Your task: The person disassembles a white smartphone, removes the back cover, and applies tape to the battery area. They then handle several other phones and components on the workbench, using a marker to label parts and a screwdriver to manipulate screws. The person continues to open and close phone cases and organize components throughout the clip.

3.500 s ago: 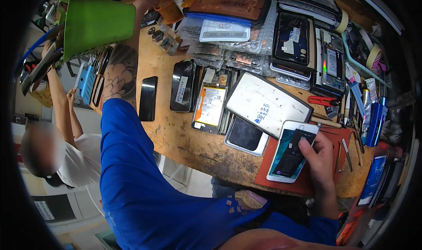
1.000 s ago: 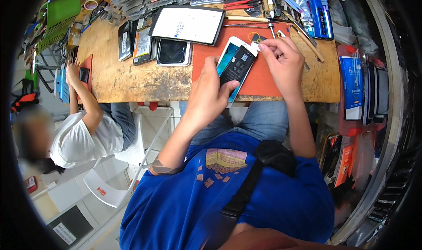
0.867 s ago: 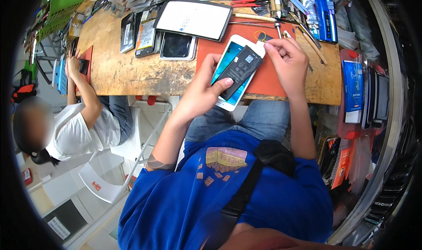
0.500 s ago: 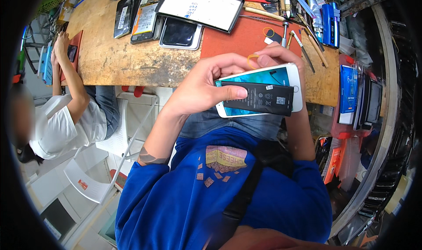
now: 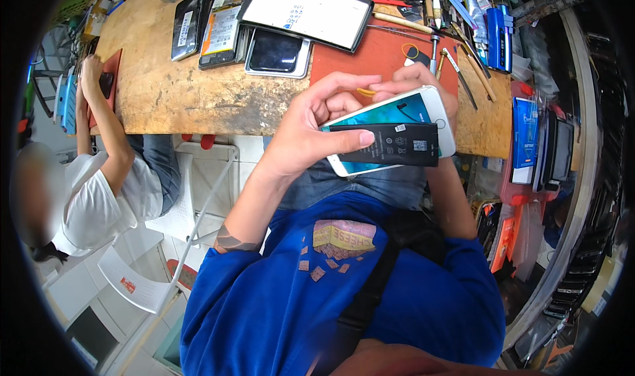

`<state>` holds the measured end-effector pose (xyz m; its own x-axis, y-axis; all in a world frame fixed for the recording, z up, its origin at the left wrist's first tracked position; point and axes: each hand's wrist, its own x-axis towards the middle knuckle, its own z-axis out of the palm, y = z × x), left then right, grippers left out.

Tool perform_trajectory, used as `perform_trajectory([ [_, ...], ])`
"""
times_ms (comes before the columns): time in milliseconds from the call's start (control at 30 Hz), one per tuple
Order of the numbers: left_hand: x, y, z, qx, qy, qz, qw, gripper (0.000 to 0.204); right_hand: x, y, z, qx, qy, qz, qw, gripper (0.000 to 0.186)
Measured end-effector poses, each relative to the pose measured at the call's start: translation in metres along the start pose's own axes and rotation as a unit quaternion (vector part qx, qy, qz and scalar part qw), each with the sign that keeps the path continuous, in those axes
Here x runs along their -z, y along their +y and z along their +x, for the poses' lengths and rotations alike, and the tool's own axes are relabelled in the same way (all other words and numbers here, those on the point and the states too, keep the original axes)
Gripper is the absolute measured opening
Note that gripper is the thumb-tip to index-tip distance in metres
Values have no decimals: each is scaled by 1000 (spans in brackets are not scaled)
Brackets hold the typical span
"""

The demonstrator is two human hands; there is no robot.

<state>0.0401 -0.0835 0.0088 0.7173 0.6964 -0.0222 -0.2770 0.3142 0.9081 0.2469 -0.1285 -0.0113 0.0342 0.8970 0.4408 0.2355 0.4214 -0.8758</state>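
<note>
My left hand (image 5: pixel 304 138) grips a white phone (image 5: pixel 442 121) held sideways over the bench's front edge, its screen lit teal. A black flat battery (image 5: pixel 413 144) lies across the screen under my left thumb. Behind the phone, my right hand (image 5: pixel 413 82) has bent fingers on a thin yellow band (image 5: pixel 366 91), which looks like a rubber band; its grip is partly hidden. Beyond them lies an orange mat (image 5: pixel 334 62) with another yellow loop (image 5: pixel 410 50) on a small dark piece.
A white board (image 5: pixel 304 12) rests on several phones (image 5: pixel 218 39) on the wooden bench (image 5: pixel 139 78). Tools (image 5: pixel 469 78) crowd the right side, beside packaged parts (image 5: pixel 526 138). At left a co-worker (image 5: pixel 106 204) in a white shirt works near a white chair (image 5: pixel 132 277).
Earlier my right hand alone held the phone; my left hand took it. The phone has turned from upright to sideways. My right fingers moved behind it, where the yellow band appeared.
</note>
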Motion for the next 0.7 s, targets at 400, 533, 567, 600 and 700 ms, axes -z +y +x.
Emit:
perform_trajectory([
  [400, 11, -6, -6, 75, 32, -97, 992, 39, -9, 5, -14, -58, 39, 20, 997, 15],
  [533, 23, 0, -7, 132, 26, -61, 989, 47, -3, 4, -3, -138, -43, 60, 988, 13],
  [567, 25, 2, -7, 142, 10, -54, 988, 47, -3, 4, -1, -144, -56, 71, 985, 13],
  [600, 27, 4, -7, 151, -7, -48, 987, 46, -3, 4, 3, -136, -72, 64, 986, 9],
  [700, 27, 7, -8, 158, -59, -31, 985, 42, -12, 3, 8, -193, -78, 183, 961, 7],
])
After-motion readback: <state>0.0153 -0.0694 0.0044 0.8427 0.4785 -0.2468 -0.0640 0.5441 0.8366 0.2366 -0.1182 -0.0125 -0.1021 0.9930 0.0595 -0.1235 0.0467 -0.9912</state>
